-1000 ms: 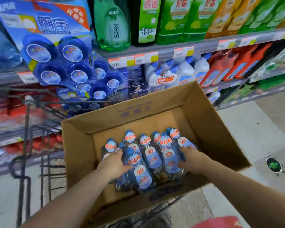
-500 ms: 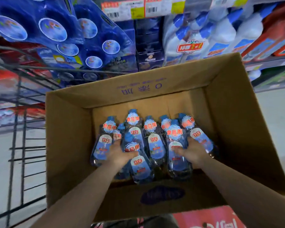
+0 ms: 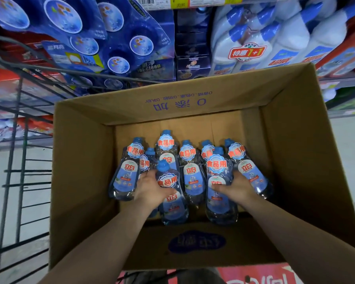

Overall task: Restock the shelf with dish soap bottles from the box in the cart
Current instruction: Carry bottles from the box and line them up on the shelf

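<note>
shelf (image 3: 340,82): just beyond the box's far wall, and what shows is full of white cleaner bottles (image 3: 285,37). No dish soap gap in view, so locate it before lifting.
cart (image 3: 29,171): wire frame round the box. Pull straight up so it doesn't roll.
box (image 3: 295,160): open, walls high. Clear the far flap on the way out.
bottles (image 3: 193,177): upright cluster, centre to near side of the box floor.
left hand (image 3: 152,191): fingers (image 3: 147,175) wrapped round the front-left bottle (image 3: 172,206). Hold the body, not the cap.
right hand (image 3: 239,188): grips the front-right bottle (image 3: 219,203) the same way.
delta: 1 s ago the hands were only landing on the cluster. Now each is closed on one bottle, and the view sits lower, nearer the box.
</note>
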### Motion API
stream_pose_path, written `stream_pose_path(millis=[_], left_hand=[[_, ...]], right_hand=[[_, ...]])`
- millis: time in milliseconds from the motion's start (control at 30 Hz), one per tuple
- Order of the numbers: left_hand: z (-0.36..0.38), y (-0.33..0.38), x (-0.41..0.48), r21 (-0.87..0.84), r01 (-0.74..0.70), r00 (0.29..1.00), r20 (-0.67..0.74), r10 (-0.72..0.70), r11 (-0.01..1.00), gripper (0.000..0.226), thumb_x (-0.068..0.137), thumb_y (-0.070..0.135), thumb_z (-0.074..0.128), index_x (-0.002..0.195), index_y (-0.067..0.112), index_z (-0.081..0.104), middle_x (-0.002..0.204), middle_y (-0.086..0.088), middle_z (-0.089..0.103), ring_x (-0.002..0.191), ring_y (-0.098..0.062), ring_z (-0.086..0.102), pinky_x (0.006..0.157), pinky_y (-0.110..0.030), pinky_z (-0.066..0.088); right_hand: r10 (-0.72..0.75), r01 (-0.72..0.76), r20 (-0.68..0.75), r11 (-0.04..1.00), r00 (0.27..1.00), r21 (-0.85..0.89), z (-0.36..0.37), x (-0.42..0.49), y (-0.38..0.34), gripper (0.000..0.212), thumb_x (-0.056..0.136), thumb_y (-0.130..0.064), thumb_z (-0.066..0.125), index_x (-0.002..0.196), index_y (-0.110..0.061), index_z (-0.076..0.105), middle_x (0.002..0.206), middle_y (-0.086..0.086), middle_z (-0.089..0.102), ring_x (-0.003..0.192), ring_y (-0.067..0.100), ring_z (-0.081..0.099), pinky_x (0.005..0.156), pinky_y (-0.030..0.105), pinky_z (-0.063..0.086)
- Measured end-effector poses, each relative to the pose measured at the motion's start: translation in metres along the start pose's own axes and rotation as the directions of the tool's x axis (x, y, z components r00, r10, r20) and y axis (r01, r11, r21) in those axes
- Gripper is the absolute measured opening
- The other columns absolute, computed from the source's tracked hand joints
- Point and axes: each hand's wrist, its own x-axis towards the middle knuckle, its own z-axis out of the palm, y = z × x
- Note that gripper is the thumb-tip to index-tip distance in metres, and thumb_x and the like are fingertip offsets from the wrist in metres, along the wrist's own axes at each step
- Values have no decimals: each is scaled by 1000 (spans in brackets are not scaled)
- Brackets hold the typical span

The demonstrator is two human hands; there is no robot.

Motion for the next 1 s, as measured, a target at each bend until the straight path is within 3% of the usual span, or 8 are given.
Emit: stream_pose_path(millis=[100,233,400,533,600,700,900,1000], left_hand=[[5,-4,-10,-115,-37,999,-12,36,993,77,57,37,85,122,26,45,115,4,62,106,-19,59,91,-38,50],[15,-5,-23,-278,-45,998,20,52,959,70,61,25,84,115,33,41,103,10,59,99,-14,60,76,-24,45],[9,1,-28,-463,14,999,32,1,886,72,67,7,80,125,17,38,108,-3,61,103,-22,60,85,-33,49],[-23,10,-37,-595,30,1000,9,-30,803,70,69,5,79,123,22,39,108,-3,61,102,-22,61,89,-42,52],[-43,17,-43,-638,-5,998,-57,-41,770,67,68,5,80,121,20,41,105,-1,62,96,-18,63,83,-35,54],[-76,25,-52,-689,-104,985,-171,-22,717,57,67,-1,79,109,19,47,91,6,64,74,0,64,57,-15,50],[-143,28,-87,-751,-247,946,-324,-16,613,65,57,0,85,111,10,51,100,-10,68,86,-22,68,74,-38,56],[-174,26,-112,-738,-335,902,-432,-28,586,51,61,-3,83,94,20,52,94,-8,67,72,-13,68,63,-29,55]], right_hand=[[-8,8,-5,1000,1000,-17,1,-1,1,61,67,-33,82,118,-13,57,116,6,66,106,23,61,91,39,51],[-16,16,-3,1000,1000,4,3,-4,1,62,67,-34,81,119,-16,54,117,4,65,108,23,61,92,38,50],[-95,95,-4,996,996,-4,1,-12,-8,58,70,-30,79,120,-17,51,118,3,64,107,22,60,82,27,45],[-182,177,58,981,982,78,-12,-25,-30,59,72,-25,79,123,-15,51,115,2,65,101,18,63,84,32,52],[-237,228,64,967,969,117,-19,-35,-49,55,72,-23,79,119,-16,54,111,0,66,94,14,64,77,29,54],[-327,318,58,939,943,134,-29,-53,-85,49,70,-21,81,112,-13,57,103,0,68,84,10,64,65,19,49],[-515,495,133,854,847,162,-38,-90,-159,42,71,-17,80,106,-14,57,96,-2,67,74,1,62,50,7,46],[-622,608,143,783,770,136,-36,-116,-197,40,70,-19,81,103,-15,58,92,-4,65,71,-1,60,48,6,44]])
